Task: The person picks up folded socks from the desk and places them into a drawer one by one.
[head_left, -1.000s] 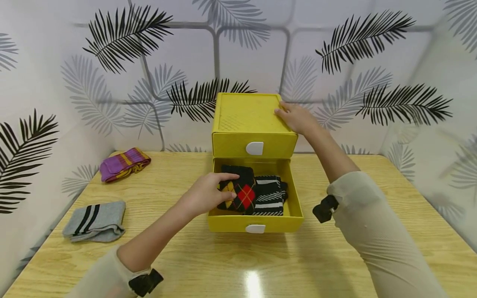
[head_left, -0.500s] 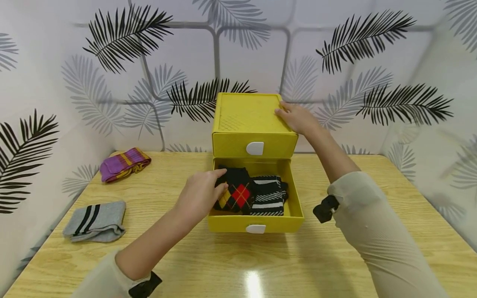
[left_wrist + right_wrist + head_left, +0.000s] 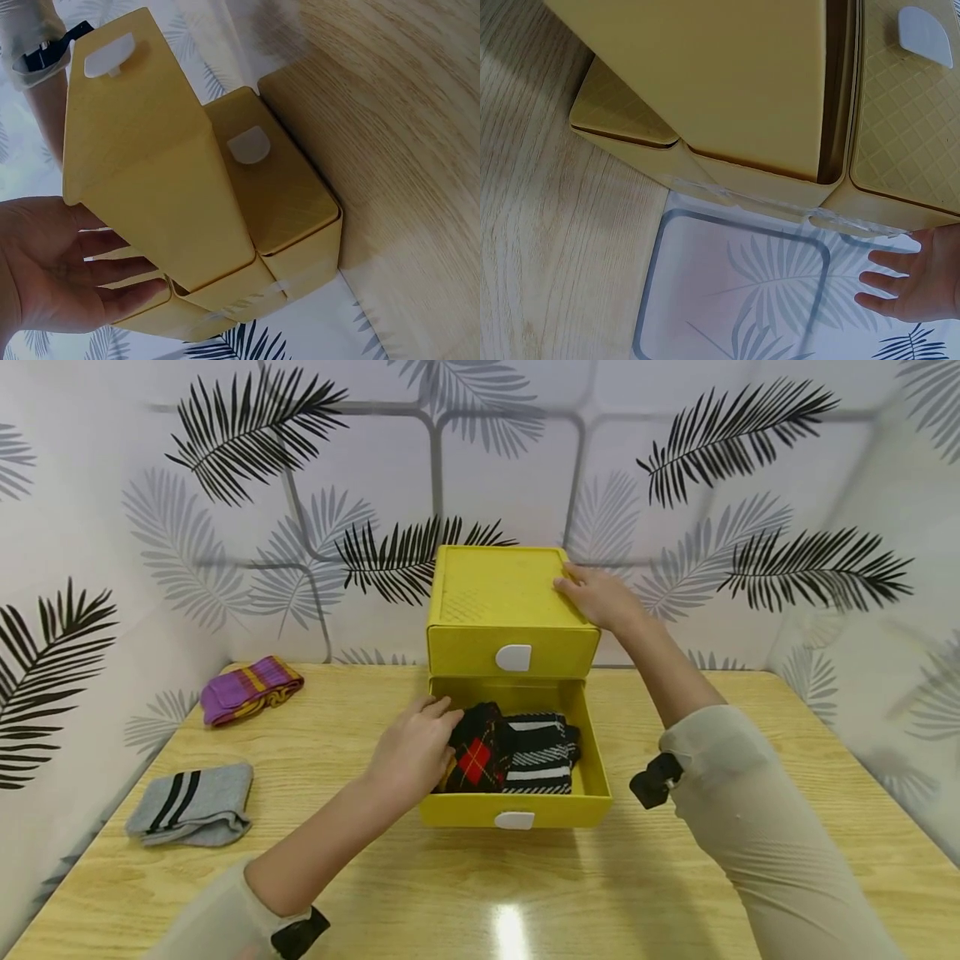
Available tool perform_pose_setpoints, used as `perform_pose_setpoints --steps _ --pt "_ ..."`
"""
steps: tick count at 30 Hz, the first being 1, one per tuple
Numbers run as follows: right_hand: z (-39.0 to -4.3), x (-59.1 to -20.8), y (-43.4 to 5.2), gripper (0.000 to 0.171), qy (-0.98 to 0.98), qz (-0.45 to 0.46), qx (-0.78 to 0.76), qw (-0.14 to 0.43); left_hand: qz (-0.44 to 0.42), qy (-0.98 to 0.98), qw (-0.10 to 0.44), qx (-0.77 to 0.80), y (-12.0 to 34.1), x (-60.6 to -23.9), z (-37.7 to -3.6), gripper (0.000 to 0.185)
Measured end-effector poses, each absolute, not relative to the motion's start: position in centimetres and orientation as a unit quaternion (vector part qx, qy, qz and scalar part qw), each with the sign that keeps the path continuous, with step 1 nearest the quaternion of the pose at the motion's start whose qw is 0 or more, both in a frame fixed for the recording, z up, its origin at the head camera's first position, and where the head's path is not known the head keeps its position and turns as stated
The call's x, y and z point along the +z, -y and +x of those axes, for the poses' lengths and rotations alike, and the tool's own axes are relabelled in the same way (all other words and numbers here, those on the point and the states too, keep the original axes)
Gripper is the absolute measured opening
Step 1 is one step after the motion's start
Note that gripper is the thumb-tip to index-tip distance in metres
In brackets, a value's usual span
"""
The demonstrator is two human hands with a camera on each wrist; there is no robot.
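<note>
A yellow drawer unit stands at the table's back, its middle drawer pulled out. Inside lie a black argyle sock with red and yellow diamonds, on the left, and a black-and-white patterned sock on the right. My left hand reaches over the drawer's left side against the argyle sock; its fingers look straight in the left wrist view, the thumb hidden. My right hand rests on the unit's top right edge, fingers extended in the right wrist view.
A folded purple-and-yellow sock lies at the table's back left. Nearer, a folded grey sock with black stripes lies by the left edge. Below the open drawer sits a closed drawer. A leaf-patterned wall covering stands behind.
My left hand has shifted left and turned over the drawer's side. The argyle sock has slid a little left and bunched up. My right hand has stayed put.
</note>
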State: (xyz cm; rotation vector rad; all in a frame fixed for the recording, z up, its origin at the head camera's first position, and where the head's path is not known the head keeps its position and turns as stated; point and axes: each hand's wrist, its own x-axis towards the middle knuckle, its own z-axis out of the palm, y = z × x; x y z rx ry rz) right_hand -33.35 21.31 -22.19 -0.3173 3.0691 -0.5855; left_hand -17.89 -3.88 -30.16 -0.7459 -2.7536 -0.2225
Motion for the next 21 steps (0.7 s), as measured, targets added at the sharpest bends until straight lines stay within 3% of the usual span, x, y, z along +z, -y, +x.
perform_pose_setpoints --steps 7,10,15,18,21 --pt "-33.3 -22.2 -21.2 0.058 -0.977 -0.102 -0.186 -0.001 -0.287 0.92 0.163 -0.212 4.2 -29.8 -16.3 0.033" --pt "-33.3 -22.2 -21.2 0.059 -0.977 -0.105 -0.186 -0.003 -0.326 0.878 0.131 -0.325 3.8 -30.1 -14.4 0.024" --pt "-33.4 -22.2 -21.2 0.059 -0.977 -0.105 -0.188 -0.001 -0.335 0.794 -0.079 -0.501 2.3 -31.5 -11.5 0.016" --pt "-33.4 -22.2 -21.3 0.058 -0.976 -0.103 -0.191 -0.001 -0.283 0.732 -0.218 -0.58 1.3 -32.9 -10.7 0.018" --pt "-33.4 -22.3 -21.3 0.058 -0.976 -0.1 -0.192 0.0 -0.215 0.657 -0.317 -0.649 0.6 -34.5 -10.5 0.024"
